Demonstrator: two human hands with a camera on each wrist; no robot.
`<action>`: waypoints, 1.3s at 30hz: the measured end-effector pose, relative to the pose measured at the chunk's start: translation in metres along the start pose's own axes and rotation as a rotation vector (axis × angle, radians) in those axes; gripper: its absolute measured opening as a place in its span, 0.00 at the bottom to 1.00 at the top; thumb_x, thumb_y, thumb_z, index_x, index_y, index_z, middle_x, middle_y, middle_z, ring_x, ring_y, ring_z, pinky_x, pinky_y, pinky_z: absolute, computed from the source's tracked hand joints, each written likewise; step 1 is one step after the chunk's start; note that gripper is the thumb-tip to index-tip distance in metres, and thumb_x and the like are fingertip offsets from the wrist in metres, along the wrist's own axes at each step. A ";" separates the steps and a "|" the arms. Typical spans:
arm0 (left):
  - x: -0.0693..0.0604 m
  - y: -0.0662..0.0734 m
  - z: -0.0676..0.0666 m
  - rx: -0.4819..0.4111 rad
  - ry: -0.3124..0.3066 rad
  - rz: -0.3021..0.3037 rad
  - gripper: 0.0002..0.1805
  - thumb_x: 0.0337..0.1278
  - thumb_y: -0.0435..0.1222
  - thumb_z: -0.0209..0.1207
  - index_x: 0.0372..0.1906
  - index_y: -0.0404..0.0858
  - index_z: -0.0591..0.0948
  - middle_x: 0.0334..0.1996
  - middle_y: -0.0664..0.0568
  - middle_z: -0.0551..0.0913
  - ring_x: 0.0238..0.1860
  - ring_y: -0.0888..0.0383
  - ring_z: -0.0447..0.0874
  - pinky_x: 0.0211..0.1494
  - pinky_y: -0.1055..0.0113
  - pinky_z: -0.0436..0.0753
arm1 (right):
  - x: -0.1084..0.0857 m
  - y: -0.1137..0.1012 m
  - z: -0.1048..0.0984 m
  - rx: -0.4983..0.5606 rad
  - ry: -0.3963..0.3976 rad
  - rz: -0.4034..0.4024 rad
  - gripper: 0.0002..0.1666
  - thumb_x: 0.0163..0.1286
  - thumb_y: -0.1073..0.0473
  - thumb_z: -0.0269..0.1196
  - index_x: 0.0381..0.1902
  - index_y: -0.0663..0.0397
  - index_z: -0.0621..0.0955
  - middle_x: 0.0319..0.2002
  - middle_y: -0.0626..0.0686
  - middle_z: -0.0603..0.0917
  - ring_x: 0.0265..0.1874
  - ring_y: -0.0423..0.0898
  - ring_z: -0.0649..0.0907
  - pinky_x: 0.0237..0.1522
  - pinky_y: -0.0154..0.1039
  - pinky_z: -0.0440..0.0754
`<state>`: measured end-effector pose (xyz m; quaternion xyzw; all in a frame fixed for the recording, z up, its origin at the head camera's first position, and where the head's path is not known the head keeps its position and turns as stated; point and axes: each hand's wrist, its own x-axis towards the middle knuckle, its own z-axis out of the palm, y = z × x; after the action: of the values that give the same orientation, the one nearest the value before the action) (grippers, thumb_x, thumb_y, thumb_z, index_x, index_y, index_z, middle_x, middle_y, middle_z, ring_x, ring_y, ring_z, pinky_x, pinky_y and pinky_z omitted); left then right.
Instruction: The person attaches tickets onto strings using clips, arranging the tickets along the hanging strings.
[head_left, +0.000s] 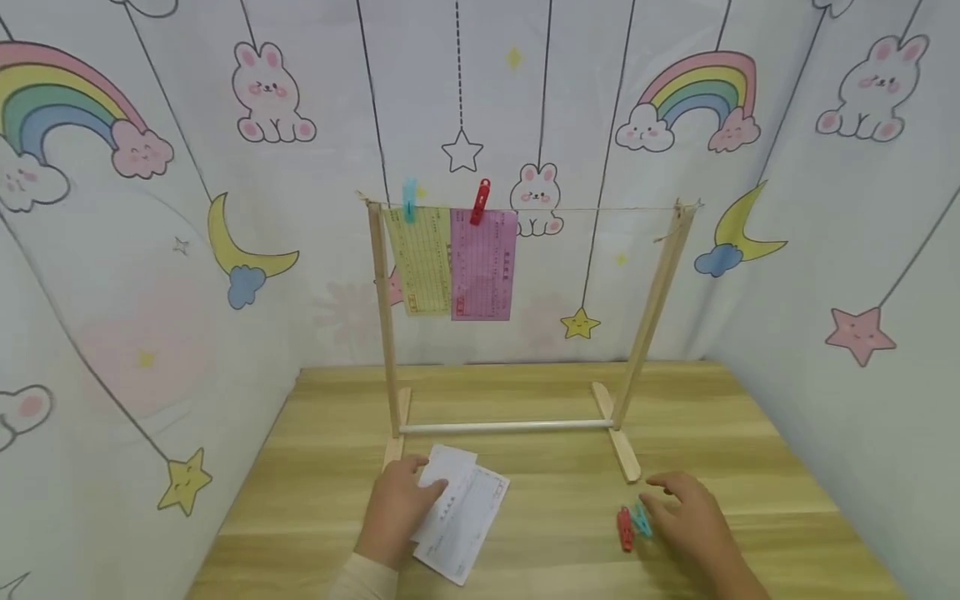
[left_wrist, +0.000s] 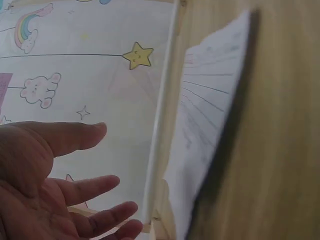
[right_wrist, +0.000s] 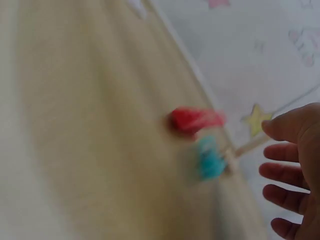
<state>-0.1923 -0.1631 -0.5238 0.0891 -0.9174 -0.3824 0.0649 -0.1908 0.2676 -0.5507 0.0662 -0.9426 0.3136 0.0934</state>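
Observation:
Two white paper slips (head_left: 463, 521) overlap on the wooden table, with my left hand (head_left: 401, 504) over their left edge. In the left wrist view that hand's fingers (left_wrist: 90, 190) are spread and hold nothing, a little apart from the paper (left_wrist: 205, 115). On the right lie a red clothespin (head_left: 626, 529) and a blue clothespin (head_left: 641, 518), side by side. My right hand (head_left: 690, 517) hovers just right of them, its fingers (right_wrist: 285, 172) loosely bent and holding nothing. The right wrist view blurs both the red clothespin (right_wrist: 196, 120) and the blue clothespin (right_wrist: 210, 159).
A wooden rack (head_left: 652, 317) with a string (head_left: 585, 208) across its top stands toward the back. A yellow slip (head_left: 420, 262) under a blue clothespin (head_left: 409, 200) and a pink slip (head_left: 483, 271) under a red clothespin (head_left: 481, 202) hang there. A white bar (head_left: 510, 427) joins the posts.

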 end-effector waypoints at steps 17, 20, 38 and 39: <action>-0.008 -0.032 0.022 0.209 -0.003 0.000 0.28 0.33 0.38 0.80 0.41 0.27 0.81 0.31 0.39 0.74 0.32 0.43 0.75 0.33 0.49 0.77 | -0.023 0.026 0.040 0.006 0.059 0.117 0.23 0.60 0.45 0.78 0.48 0.51 0.88 0.43 0.45 0.84 0.44 0.44 0.81 0.43 0.40 0.81; -0.007 -0.033 0.023 0.215 0.000 -0.009 0.29 0.34 0.38 0.80 0.43 0.26 0.81 0.32 0.38 0.74 0.33 0.43 0.75 0.33 0.49 0.77 | -0.021 0.027 0.041 -0.010 0.088 0.069 0.15 0.59 0.52 0.79 0.44 0.47 0.89 0.39 0.42 0.84 0.39 0.41 0.79 0.39 0.35 0.78; -0.007 -0.033 0.020 0.175 -0.072 -0.099 0.19 0.43 0.37 0.77 0.37 0.30 0.83 0.32 0.41 0.82 0.32 0.44 0.80 0.39 0.44 0.76 | -0.013 0.019 0.053 -0.095 0.153 -0.078 0.25 0.53 0.58 0.81 0.50 0.51 0.89 0.45 0.49 0.86 0.45 0.51 0.81 0.44 0.55 0.72; -0.007 -0.034 0.020 0.178 -0.071 -0.093 0.18 0.43 0.38 0.76 0.36 0.31 0.83 0.32 0.41 0.82 0.33 0.44 0.79 0.39 0.44 0.75 | -0.012 0.016 0.054 -0.093 0.154 -0.088 0.24 0.53 0.59 0.80 0.49 0.51 0.89 0.45 0.49 0.86 0.45 0.51 0.81 0.44 0.54 0.72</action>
<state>-0.1857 -0.1716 -0.5624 0.1235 -0.9443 -0.3050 0.0062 -0.1896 0.2481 -0.6052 0.0790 -0.9423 0.2692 0.1825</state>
